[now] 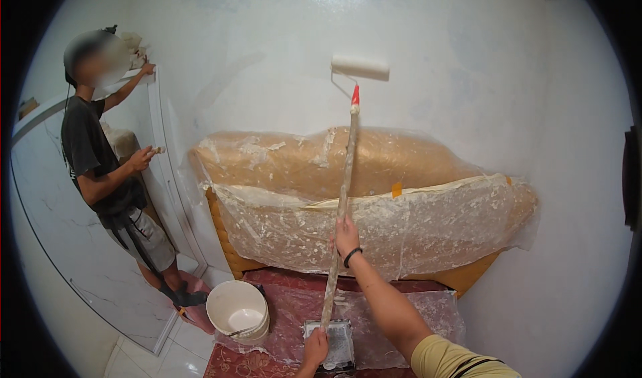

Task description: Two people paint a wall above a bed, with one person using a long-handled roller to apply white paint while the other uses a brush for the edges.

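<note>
Both my hands grip the long wooden pole of a paint roller (346,157). My right hand (346,237), with a black band at the wrist, is closed round the pole's middle. Lower down, my left hand (316,346) is closed round its bottom end. At the top, a red handle joins the pole to a wire frame and a white roller sleeve (361,68), which is up against the white wall (428,37). Below my left hand lies a paint tray (340,344) with whitish paint in it, partly hidden by the hand and pole.
A plastic-covered tan headboard (281,157), spattered with paint, stands along the wall. A white bucket (237,311) with pale paint sits on a red patterned cloth (287,304). At left, a co-worker (100,137) stands by a marble-patterned panel (73,211), holding a small brush (158,151).
</note>
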The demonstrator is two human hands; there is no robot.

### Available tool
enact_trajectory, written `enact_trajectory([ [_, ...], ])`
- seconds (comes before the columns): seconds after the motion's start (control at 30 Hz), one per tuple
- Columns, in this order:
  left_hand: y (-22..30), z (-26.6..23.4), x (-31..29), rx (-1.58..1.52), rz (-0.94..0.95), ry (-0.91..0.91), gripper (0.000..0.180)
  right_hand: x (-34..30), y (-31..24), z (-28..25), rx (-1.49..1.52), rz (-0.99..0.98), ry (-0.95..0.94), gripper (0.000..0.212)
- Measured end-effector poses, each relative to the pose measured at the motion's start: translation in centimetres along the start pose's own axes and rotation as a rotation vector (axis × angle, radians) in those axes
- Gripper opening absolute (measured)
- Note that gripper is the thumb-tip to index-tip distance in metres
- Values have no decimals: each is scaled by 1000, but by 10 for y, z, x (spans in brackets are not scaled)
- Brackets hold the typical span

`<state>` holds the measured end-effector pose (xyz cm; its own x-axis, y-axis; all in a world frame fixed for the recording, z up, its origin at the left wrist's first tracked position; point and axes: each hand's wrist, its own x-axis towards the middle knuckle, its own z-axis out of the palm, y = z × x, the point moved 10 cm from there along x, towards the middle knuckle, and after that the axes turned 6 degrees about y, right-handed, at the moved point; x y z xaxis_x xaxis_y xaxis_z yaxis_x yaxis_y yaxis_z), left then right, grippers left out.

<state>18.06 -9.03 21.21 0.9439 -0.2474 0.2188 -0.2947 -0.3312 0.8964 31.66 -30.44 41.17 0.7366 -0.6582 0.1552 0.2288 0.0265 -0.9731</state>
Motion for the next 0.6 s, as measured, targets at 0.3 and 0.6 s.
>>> enact_trajectory([
  [0.3,-84,-8,-82,180,6,59,41,-79,108,3,89,274,-12,31],
  [0.6,-101,-26,-81,170,-88,35,42,-99,115,45,150,244,-87,37],
])
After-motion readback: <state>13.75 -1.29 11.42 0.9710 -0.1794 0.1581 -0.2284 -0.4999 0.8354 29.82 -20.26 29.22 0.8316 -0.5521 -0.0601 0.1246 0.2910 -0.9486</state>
